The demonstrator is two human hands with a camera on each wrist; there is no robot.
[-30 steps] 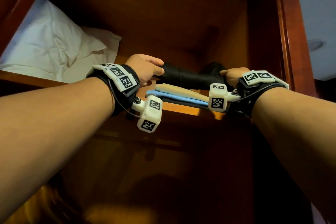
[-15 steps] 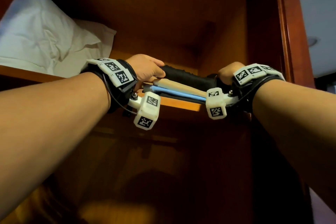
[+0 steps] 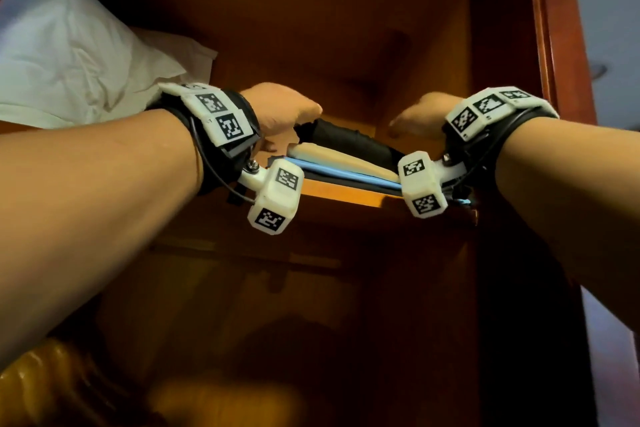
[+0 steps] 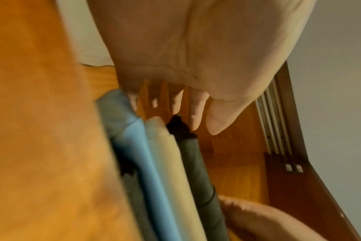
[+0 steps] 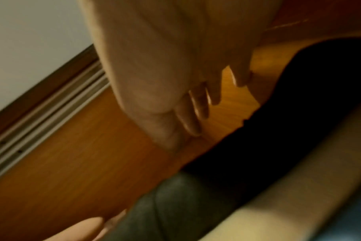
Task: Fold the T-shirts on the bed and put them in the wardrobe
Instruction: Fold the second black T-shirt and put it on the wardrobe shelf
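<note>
Both hands released since half a second ago; stack rests on shelf.
I see left hand [image 3: 282,107] and right hand [image 3: 420,114] relaxed, empty, centre frame; folded T-shirts [image 3: 346,163] soft, light, best gripped at side edges.

Folded T-shirts [image 3: 346,166] (dark, beige, blue) stacked flat at wardrobe shelf [image 3: 339,191] edge

The right wrist camera [image 3: 420,187] is covering the right end of the shirts [image 3: 346,163] in the head view. Both wrist views are showing motion blur, leaving fabric edges soft. The pillow [image 3: 69,55] is running off the left edge. Fingertip contact with the shirts is remaining unclear for the left hand [image 4: 196,48] and the right hand [image 5: 165,65].
</note>
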